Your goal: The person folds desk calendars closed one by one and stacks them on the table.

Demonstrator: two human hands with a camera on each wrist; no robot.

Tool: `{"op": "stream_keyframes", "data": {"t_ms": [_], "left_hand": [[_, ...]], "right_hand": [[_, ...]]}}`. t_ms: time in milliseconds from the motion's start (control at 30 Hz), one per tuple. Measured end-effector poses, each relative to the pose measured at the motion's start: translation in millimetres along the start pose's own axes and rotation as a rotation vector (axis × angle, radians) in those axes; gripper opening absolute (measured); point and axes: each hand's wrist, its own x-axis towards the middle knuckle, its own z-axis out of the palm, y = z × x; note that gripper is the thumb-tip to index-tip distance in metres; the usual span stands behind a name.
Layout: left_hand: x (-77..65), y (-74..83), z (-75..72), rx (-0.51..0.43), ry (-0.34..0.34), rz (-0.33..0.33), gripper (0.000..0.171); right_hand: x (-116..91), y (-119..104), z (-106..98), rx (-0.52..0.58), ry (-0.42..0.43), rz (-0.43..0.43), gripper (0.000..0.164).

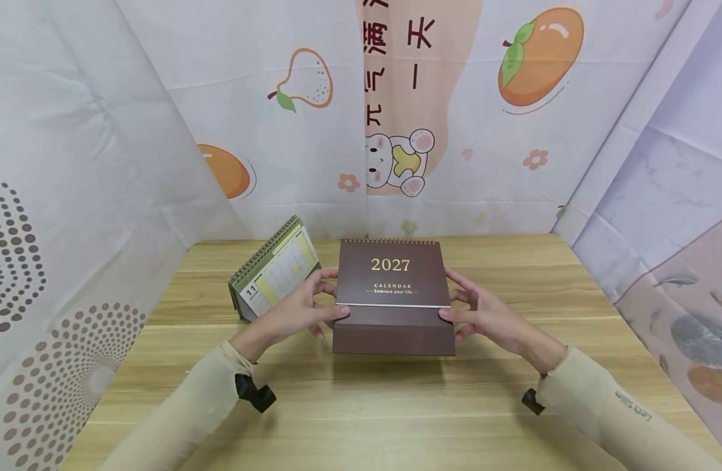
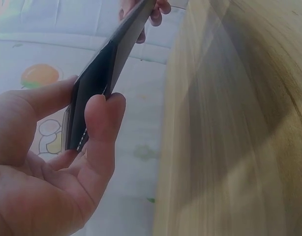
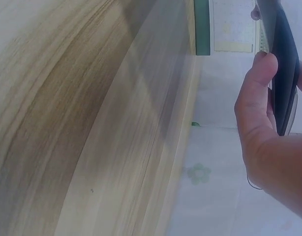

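Note:
A brown desk calendar (image 1: 393, 275) with "2027" on its cover and a wire spiral along its top is held off the wooden table between both hands. My left hand (image 1: 302, 307) grips its left side, thumb on the front and fingers behind. On the opposite side my right hand (image 1: 484, 314) grips it the same way. The left wrist view catches the calendar (image 2: 94, 83) edge-on, with the left hand (image 2: 57, 162) around its edge. In the right wrist view the right hand (image 3: 264, 123) holds the other edge of the calendar (image 3: 285, 73).
A green desk calendar (image 1: 278, 265) showing 11 stands tilted on the table's back left, close to my left hand. Wood-grain table (image 1: 361, 418) lies beneath. Fruit-printed white cloth (image 1: 314, 170) hangs behind and along both sides.

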Motion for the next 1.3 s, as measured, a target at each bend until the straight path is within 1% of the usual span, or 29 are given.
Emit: {"op": "stream_keyframes", "data": {"t_ms": [400,667,1067,1167,1300], "left_hand": [[3.7,-1.3,0.3,0.000,-0.004,0.008,0.082],[4.8,1.1,2.2,0.009,0.013,-0.004,0.083],[7.1,-2.9,4.0,-0.009,-0.001,0.005,0.081],[6.7,-2.4,4.5,-0.007,0.004,0.004,0.083],[6.7,-2.9,5.5,-0.031,0.015,0.006,0.090]], "right_hand": [[0.5,1.0,-1.2,-0.005,0.007,-0.002,0.095],[0.6,1.5,-1.6,-0.010,0.015,-0.004,0.095],[-0.1,3.1,-2.9,-0.019,0.016,-0.003,0.096],[-0.1,3.3,-3.1,-0.018,0.014,-0.004,0.097],[0.2,3.7,-3.3,-0.029,0.016,-0.008,0.097]]}}
